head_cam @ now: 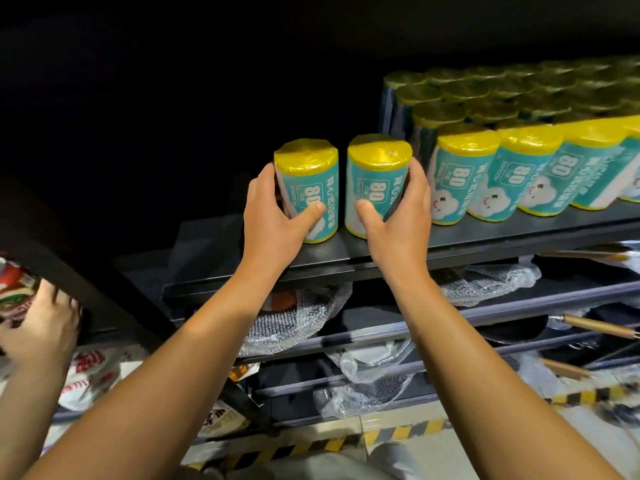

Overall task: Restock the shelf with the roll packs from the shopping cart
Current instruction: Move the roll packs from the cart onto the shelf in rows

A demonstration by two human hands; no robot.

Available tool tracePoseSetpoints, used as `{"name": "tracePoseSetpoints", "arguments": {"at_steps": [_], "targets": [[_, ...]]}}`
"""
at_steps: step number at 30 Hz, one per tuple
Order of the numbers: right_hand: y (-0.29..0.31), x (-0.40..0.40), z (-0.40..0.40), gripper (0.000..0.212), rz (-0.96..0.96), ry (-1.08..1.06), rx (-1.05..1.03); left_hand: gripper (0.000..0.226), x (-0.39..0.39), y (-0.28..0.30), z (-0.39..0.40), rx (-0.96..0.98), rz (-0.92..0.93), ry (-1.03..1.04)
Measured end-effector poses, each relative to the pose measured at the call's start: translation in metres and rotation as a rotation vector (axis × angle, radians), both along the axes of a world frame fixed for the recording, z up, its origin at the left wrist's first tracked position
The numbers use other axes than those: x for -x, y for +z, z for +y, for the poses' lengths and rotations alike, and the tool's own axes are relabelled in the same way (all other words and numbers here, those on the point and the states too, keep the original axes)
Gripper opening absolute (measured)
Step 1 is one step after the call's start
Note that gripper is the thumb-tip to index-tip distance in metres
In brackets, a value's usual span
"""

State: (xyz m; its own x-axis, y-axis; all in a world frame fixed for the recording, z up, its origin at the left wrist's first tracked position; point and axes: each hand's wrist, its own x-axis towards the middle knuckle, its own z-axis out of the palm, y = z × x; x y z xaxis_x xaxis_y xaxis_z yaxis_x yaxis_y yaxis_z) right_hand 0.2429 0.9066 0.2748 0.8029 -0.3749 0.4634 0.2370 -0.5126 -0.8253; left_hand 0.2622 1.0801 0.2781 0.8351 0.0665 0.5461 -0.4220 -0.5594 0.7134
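Observation:
Two teal roll packs with yellow tops stand upright on the dark shelf [485,237], side by side with a small gap between them. My left hand [273,216] grips the left roll pack [304,181], thumb across its front. My right hand [398,216] grips the right roll pack [375,178] the same way. To the right, a row of shelved roll packs [519,168] fills the shelf, several rows deep. The shopping cart is out of view.
The shelf stretch left of the two packs is dark. Lower shelves hold bubble-wrapped pans [294,323] with wooden handles [595,327]. At the far left another person's hand [41,327] touches red-and-white packages. Yellow-black floor tape [398,434] runs below.

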Motion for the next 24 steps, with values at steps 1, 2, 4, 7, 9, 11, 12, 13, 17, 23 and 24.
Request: {"name": "tracePoseSetpoints", "arguments": {"at_steps": [1, 2, 4, 7, 9, 11, 12, 13, 17, 23, 24], "targets": [[0.001, -0.006, 0.001, 0.084, 0.017, 0.019, -0.005, 0.063, -0.001, 0.0, 0.001, -0.007, 0.007, 0.002], [0.002, -0.012, 0.001, 0.085, 0.04, 0.042, -0.02, 0.061, -0.002, 0.001, 0.002, -0.016, 0.016, 0.005], [0.006, -0.027, -0.001, 0.076, 0.092, 0.068, -0.037, 0.057, -0.005, 0.0, 0.003, -0.028, 0.033, 0.017], [0.011, -0.052, -0.004, 0.038, 0.197, 0.059, -0.024, 0.048, -0.01, 0.002, 0.003, -0.026, 0.091, 0.057], [0.013, -0.068, -0.004, 0.038, 0.232, 0.043, -0.025, 0.045, -0.018, 0.004, 0.003, -0.017, 0.142, 0.108], [0.014, -0.081, -0.004, 0.058, 0.215, 0.046, 0.001, 0.046, -0.031, 0.008, 0.002, -0.006, 0.175, 0.137], [0.014, -0.087, -0.003, 0.067, 0.219, 0.052, 0.019, 0.049, -0.037, 0.009, 0.002, 0.004, 0.188, 0.139], [0.014, -0.094, -0.003, 0.073, 0.235, 0.059, 0.032, 0.052, -0.043, 0.01, 0.001, 0.014, 0.199, 0.138], [0.018, -0.126, -0.005, 0.066, 0.323, 0.115, -0.033, 0.069, -0.063, 0.015, -0.002, 0.093, 0.199, 0.106], [0.017, -0.162, 0.003, 0.078, 0.171, 0.139, -0.075, 0.074, -0.084, 0.013, 0.0, 0.168, 0.254, 0.083], [0.015, -0.166, 0.003, 0.077, 0.148, 0.141, -0.085, 0.077, -0.09, 0.014, 0.0, 0.156, 0.265, 0.091]]}}
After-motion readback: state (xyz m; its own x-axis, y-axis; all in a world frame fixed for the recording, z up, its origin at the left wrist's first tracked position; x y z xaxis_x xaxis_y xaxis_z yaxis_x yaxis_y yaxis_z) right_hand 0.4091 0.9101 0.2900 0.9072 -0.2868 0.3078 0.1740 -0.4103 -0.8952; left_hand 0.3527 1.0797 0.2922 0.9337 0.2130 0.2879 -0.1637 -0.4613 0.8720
